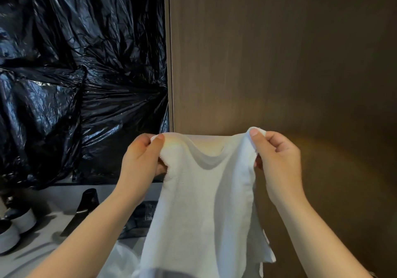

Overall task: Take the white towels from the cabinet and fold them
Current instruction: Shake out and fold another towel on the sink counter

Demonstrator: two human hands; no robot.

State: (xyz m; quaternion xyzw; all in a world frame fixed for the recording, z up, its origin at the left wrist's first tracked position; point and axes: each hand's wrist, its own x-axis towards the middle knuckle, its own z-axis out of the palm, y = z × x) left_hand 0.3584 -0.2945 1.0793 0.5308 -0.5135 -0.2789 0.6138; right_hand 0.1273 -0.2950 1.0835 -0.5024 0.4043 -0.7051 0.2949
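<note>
A white towel (204, 202) hangs in front of me, held up by its top edge. My left hand (142, 159) pinches the top left corner between thumb and fingers. My right hand (277, 159) pinches the top right corner the same way. The top edge sags a little between the two hands, and the cloth drops in loose folds out of the bottom of the view. Behind the towel stands a dark brown wooden cabinet panel (279, 52), flat and closed-looking.
Crumpled black plastic sheeting (75, 73) covers the wall on the left. Below it runs a pale countertop (55, 196) with a black tapered object (82, 209), grey bowls (15, 226) at the far left and a dark packet (146, 211) behind my left forearm.
</note>
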